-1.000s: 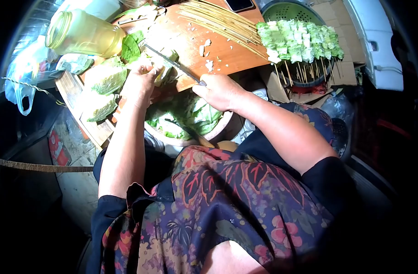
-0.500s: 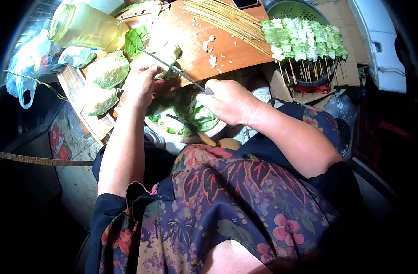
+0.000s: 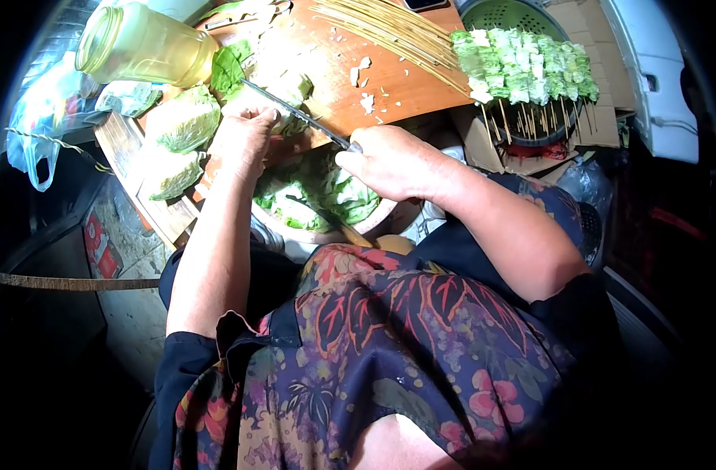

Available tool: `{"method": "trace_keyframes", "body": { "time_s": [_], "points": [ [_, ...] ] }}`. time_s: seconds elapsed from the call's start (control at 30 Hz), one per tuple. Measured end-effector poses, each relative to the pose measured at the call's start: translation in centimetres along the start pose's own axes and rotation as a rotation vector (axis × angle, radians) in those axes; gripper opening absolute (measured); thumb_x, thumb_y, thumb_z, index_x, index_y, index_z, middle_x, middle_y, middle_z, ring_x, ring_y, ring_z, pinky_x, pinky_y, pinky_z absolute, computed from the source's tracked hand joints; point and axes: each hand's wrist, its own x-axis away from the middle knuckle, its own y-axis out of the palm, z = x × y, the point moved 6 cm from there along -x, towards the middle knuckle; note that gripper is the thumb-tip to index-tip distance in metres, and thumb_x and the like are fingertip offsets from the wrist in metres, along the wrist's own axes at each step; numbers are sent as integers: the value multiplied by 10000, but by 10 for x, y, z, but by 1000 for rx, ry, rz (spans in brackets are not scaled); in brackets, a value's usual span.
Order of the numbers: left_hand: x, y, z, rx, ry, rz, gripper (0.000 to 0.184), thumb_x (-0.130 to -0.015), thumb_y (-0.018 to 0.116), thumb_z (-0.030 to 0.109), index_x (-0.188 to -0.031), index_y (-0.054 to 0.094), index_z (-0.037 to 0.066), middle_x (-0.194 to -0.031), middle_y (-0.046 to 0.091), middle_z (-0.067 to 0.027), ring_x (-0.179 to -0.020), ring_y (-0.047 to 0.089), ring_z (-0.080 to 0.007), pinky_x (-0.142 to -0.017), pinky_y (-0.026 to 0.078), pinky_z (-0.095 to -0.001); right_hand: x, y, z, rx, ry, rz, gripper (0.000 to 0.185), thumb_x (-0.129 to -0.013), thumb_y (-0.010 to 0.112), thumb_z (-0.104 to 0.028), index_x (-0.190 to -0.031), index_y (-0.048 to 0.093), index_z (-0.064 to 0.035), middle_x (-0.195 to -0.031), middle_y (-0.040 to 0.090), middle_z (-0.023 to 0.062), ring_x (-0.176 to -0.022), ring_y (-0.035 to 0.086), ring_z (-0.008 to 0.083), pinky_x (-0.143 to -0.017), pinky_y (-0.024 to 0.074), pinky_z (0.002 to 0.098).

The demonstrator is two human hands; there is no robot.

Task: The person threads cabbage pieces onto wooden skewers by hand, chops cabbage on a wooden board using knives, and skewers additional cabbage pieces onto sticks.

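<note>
My right hand (image 3: 381, 160) is closed round the handle of a knife (image 3: 295, 112), whose long blade points up and left over pale cut lettuce (image 3: 291, 90) on the orange board (image 3: 397, 90). Beside the lettuce, my left hand (image 3: 244, 139) has its fingers pinched together near the board's front edge; what they hold, if anything, is too small to name. Two lettuce pieces (image 3: 187, 121) lie left of it. Below the knife sits a bowl (image 3: 299, 233) of leaves, with a second handled tool (image 3: 346, 229) resting in it.
Bare skewers (image 3: 393, 35) lie across the board's back. Skewered lettuce (image 3: 530, 66) rests over a green colander (image 3: 491, 14) at the right. A jar of yellowish liquid (image 3: 150, 47), a blue plastic bag (image 3: 41, 133) and a wooden plank (image 3: 138, 180) are at the left.
My right hand and the knife handle have shifted slightly right. My left hand remains pinched near the lettuce. The board and skewers appear slightly further right in view.
</note>
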Motion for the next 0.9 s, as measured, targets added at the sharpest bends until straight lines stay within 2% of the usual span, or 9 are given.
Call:
{"method": "trace_keyframes", "body": {
  "time_s": [0.03,0.3,0.37,0.43,0.47,0.57,0.77,0.83,0.9],
  "points": [
    [0,0,0,-42,-17,-10,114,-864,653,128,-907,646,23,-792,657,-57,-555,592,-130,-510,510,-244,-1,-1,-1,13,-3,6,426,-880,488,-329,-822,579,83,-780,604,279,-772,613,400,-728,468,446],
    [-3,2,0,-16,17,-12,102,-870,641,104,-927,643,20,-824,662,-56,-613,607,-131,-537,524,-256,-30,9,4,8,-6,6,426,-880,484,-328,-788,591,74,-734,595,276,-738,613,410,-701,466,460],
    [-3,1,-4,-26,24,-12,110,-873,637,102,-943,641,18,-835,663,-57,-632,611,-131,-543,525,-259,-36,18,15,-14,34,-9,417,-878,494,-337,-815,601,61,-755,607,269,-773,618,408,-719,467,455],
    [1,-1,1,-74,79,-17,130,-875,636,102,-969,638,13,-845,665,-59,-674,617,-129,-555,526,-262,-33,20,19,-18,-42,161,405,-873,504,-341,-841,607,49,-776,623,252,-804,619,401,-740,468,446],
    [9,-1,5,-84,64,-21,137,-883,621,102,-989,637,18,-860,664,-55,-727,623,-127,-561,525,-264,-35,23,22,-18,-34,152,397,-870,515,-347,-856,611,37,-794,634,237,-822,623,381,-754,473,433],
    [14,-5,1,-106,50,-13,169,-890,599,105,-1042,617,34,-876,653,-39,-728,615,-121,-558,530,-258,-42,27,29,-75,-80,147,398,-870,517,-359,-841,610,27,-763,630,230,-784,629,363,-734,482,424],
    [18,-6,-8,34,-1,-71,239,-892,585,113,-1122,569,53,-872,627,-21,-687,594,-111,-552,545,-247,-32,19,16,-87,7,79,416,-865,503,-362,-783,581,39,-695,613,190,-700,621,328,-676,478,399],
    [15,-5,-11,51,8,-56,218,-882,601,95,-1091,572,43,-874,629,-34,-663,593,-111,-552,538,-243,-24,16,8,-45,-23,91,411,-864,510,-358,-793,585,39,-712,613,203,-717,619,338,-690,476,401],
    [13,-10,-13,137,50,48,158,-813,686,57,-940,606,9,-753,635,-63,-552,575,-103,-484,495,-227,-14,15,1,-31,-66,103,408,-864,513,-356,-803,587,40,-730,614,214,-731,617,345,-698,475,404]
  ]
}}
